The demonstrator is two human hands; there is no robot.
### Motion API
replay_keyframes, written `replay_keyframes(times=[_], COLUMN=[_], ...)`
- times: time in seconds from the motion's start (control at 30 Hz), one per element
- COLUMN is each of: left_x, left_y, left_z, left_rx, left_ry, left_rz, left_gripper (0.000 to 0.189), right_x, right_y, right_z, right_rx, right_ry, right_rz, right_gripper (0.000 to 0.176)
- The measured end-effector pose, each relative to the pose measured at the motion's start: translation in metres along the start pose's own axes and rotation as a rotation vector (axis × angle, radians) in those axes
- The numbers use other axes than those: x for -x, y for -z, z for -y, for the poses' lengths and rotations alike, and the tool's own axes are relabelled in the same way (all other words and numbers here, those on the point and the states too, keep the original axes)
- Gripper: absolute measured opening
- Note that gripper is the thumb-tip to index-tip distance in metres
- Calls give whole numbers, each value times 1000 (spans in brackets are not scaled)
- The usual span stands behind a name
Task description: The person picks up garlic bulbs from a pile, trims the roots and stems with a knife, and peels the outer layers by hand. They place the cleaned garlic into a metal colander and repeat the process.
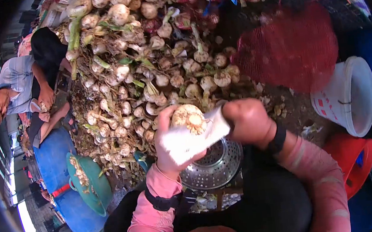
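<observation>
Wrapped round a pale, dirt-flecked bulb (188,117), my left hand (170,140) holds it up at the middle of the view, with its root end facing me. My right hand (249,121) is a closed fist around the end of a broad whitish, blade-like piece (216,125), which reaches across to the bulb. Glare washes out where this piece meets the bulb and my left palm. Below both hands is a perforated metal colander (213,169). Behind them lies a large heap of bulbs with roots and stalks (145,66).
Another person (26,86) sits at the left, holding something small. A green basin (89,183) with bulbs is at the lower left. On the right are a red mesh sack (291,47), a white bucket (349,95) and a red plastic stool or container (351,160).
</observation>
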State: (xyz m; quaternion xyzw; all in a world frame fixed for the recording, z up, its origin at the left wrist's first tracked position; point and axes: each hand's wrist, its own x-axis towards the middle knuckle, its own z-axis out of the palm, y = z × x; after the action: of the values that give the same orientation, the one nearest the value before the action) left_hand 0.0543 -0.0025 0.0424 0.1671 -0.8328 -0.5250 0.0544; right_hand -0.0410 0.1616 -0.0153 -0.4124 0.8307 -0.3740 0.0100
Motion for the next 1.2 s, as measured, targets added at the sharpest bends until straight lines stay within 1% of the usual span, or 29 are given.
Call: replay_keyframes(times=[0.07, 0.1, 0.13, 0.2, 0.23, 0.27, 0.33, 0.37, 0.4, 0.47, 0.53, 0.57, 0.6, 0.67, 0.7, 0.73, 0.77, 0.8, 0.83, 0.87, 0.93, 0.97, 1.0, 1.03, 1.07, 1.1, 1.13, 1.17, 1.2], left_x=[10, 15, 6, -2, -5, -5, -7, -15, -14, -19, -21, -22, -22, -19, -14, -13, -10, -8, -8, -12, -6, -11, 1, 15, 13, 3, -3, -14, -32], left_y=[0, 2, 1, 6, 5, 4, 7, 16, 20, 29, 31, 30, 30, 29, 25, 21, 18, 16, 21, 29, 41, 43, 42, 38, 33, 29, 26, 22, 15], left_z=[-3, -8, -4, 7, 5, 2, -7, -1, -4, -8, -15, -17, -18, -22, -27, -30, -31, -31, -30, -42, -38, -27, 8, 26, 38, 51, 61, 62, 62], left_rx=[696, 384, 385, 400, 421, 419, 731, 628, 817, 1154, 1198, 1253, 1254, 1183, 1141, 1147, 1183, 1217, 1161, 1324, 1270, 1021, 911, 526, 140, 139, -217, -566, -604], left_ry=[335, -167, -176, 61, -8, -14, 134, -68, -30, 105, 50, -4, -10, 51, 101, 114, 84, 50, 19, 63, 84, 153, 326, 374, 365, 355, 99, -163, -241], left_rz=[-1, 90, 71, 110, 104, 108, -81, -60, -134, -71, -3, 56, 59, -8, -107, -97, -82, -68, 2, 86, 127, 268, 262, 308, 362, 369, 393, 399, 144], left_gripper=[86, 89, 89, 89, 92, 92, 97, 93, 77, 62, 61, 60, 60, 64, 66, 66, 66, 66, 65, 64, 67, 66, 66, 61, 56, 56, 53, 50, 42], right_x=[12, 24, 13, 4, -3, -4, -15, -17, -16, -18, -20, -22, -26, -31, -35, -38, -39, -35, -27, -17, 46, 67, 61, 41, 18, 3, -4, -7, -10], right_y=[-16, -6, 1, 18, 22, 22, 21, 27, 29, 34, 37, 44, 51, 59, 64, 68, 68, 56, 36, 16, -25, -45, -32, -5, 16, 27, 32, 31, 32], right_z=[-55, -76, -65, -8, -2, -7, -23, -21, -13, 6, 15, 21, 26, 33, 35, 36, 36, 33, 17, -7, -46, -55, -49, -33, -32, -43, -48, -51, -51], right_rx=[61, 125, 128, -32, -39, -37, -256, -267, -280, -454, -533, -519, -505, -545, -498, -451, -501, -494, -504, -495, -388, -79, -94, -204, -292, -272, -256, -192, -176], right_ry=[-582, -685, -664, -302, -275, -276, -626, -637, -630, -477, -492, -452, -410, -306, -202, -105, -36, -124, -416, -699, -836, -333, -342, -501, -641, -713, -788, -661, -660], right_rz=[-10, 37, 38, -134, -136, -143, -120, -101, -107, -184, -188, -177, -167, -176, -177, -172, -151, -61, 89, 237, 361, -11, 24, -18, -95, -66, -14, -176, -178], right_gripper=[11, 15, 15, 19, 20, 20, 22, 19, 19, 16, 13, 13, 12, 16, 18, 20, 22, 24, 26, 29, 33, 32, 32, 31, 31, 30, 29, 28, 28])
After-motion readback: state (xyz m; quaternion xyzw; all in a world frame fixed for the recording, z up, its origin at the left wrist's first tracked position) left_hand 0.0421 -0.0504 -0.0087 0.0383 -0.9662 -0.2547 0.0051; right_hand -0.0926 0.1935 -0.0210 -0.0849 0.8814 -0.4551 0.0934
